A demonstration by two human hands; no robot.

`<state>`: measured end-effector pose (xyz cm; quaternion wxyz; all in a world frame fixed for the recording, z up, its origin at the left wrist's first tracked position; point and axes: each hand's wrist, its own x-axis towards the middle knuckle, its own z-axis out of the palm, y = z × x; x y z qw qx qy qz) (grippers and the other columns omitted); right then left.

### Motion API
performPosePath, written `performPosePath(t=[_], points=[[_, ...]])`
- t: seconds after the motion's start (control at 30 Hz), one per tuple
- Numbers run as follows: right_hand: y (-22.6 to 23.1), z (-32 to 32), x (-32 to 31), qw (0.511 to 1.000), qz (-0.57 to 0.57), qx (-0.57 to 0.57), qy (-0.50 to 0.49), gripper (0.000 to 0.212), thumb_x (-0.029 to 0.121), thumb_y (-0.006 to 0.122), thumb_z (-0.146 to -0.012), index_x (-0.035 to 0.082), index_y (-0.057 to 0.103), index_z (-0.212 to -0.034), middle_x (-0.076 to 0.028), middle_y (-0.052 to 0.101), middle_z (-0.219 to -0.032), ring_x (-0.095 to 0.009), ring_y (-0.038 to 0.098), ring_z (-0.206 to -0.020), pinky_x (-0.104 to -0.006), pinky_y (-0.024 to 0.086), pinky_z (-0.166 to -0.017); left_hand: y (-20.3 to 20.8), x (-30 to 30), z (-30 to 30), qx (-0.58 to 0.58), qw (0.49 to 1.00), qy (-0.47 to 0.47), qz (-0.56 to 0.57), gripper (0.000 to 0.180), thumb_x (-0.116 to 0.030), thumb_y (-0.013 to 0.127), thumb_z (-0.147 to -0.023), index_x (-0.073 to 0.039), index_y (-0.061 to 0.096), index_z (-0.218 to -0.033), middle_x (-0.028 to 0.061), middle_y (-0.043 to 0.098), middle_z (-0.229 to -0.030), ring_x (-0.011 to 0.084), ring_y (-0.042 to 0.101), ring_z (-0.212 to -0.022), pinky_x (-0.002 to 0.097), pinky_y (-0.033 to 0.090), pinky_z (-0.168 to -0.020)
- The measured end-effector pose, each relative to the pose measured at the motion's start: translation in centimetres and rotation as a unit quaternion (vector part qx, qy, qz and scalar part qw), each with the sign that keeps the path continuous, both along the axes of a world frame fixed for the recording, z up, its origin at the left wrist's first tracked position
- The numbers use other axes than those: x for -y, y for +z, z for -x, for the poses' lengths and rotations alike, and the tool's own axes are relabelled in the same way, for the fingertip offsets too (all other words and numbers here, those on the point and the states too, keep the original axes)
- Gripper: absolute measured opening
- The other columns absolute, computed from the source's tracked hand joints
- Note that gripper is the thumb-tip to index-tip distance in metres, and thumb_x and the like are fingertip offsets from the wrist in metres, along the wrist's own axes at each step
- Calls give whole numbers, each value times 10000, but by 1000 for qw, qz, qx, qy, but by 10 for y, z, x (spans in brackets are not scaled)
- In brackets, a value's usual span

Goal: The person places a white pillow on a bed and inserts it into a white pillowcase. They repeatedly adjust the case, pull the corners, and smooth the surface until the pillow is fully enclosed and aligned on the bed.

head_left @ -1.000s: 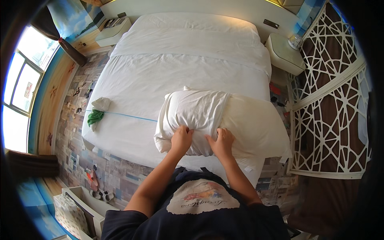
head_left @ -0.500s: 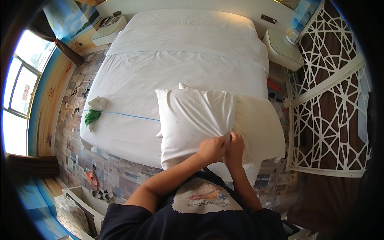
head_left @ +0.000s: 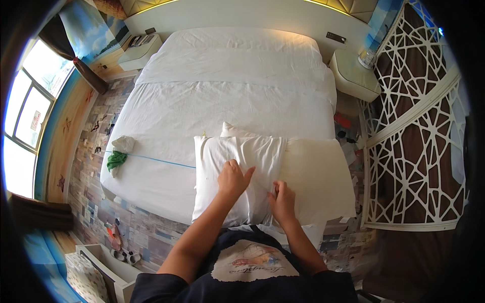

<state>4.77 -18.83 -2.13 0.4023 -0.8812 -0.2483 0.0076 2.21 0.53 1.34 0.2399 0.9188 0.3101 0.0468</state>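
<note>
A white pillowcase [head_left: 209,171] covers the left part of a cream pillow [head_left: 318,177], whose bare end sticks out to the right on the bed's near edge. My left hand [head_left: 234,179] rests on the creased top of the pillowcase, thumb stretched out to the side; its fingertips are partly hidden. At the pillowcase's right edge, my right hand [head_left: 284,202] has its fingers bent together on the cloth. Behind the pillowcase shows the corner of another white pillow [head_left: 235,131], mostly covered.
The large bed [head_left: 227,108] has white sheets. A green cloth [head_left: 116,160] and a white cloth [head_left: 123,144] lie at its left edge. Nightstands [head_left: 356,76] flank the headboard. A white lattice screen [head_left: 414,156] stands right; an open drawer [head_left: 108,260] and shoes [head_left: 126,256] are lower left.
My left hand has left the pillowcase's right edge and moved left onto its top. My right hand has shifted slightly left and nearer me, staying by the edge. The pillowcase lies flatter.
</note>
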Motion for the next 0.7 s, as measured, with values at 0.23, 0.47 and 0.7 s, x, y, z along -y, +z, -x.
performPosePath(t=[0.23, 0.47, 0.7], points=[[-6, -2, 15, 988, 117, 101, -4, 481, 240, 762, -832, 39, 583, -1230, -165, 636, -1158, -351, 589, -1145, -521, 418, -956, -37, -3, 0, -72, 997, -28, 19, 205, -139, 533, -919, 7, 655, -995, 217, 714, -995, 412, 708, -945, 482, 564, -824], [-64, -16, 23, 981, 164, 104, 24, 458, 259, 669, -893, 44, 621, -1296, -132, 539, -1456, -349, 476, -1340, -518, 301, -1096, -24, 34, -7, -13, 994, -104, -22, 157, -126, 512, -899, -31, 637, -911, 189, 708, -910, 382, 710, -842, 476, 564, -757], [-53, -30, 27, 996, 76, -41, 10, 439, 235, 682, -868, 54, 610, -1261, -131, 654, -1208, -336, 599, -1134, -509, 395, -992, -43, 56, 2, 64, 987, -144, 40, 126, -118, 508, -910, -46, 602, -867, 196, 685, -895, 412, 684, -825, 526, 541, -736]])
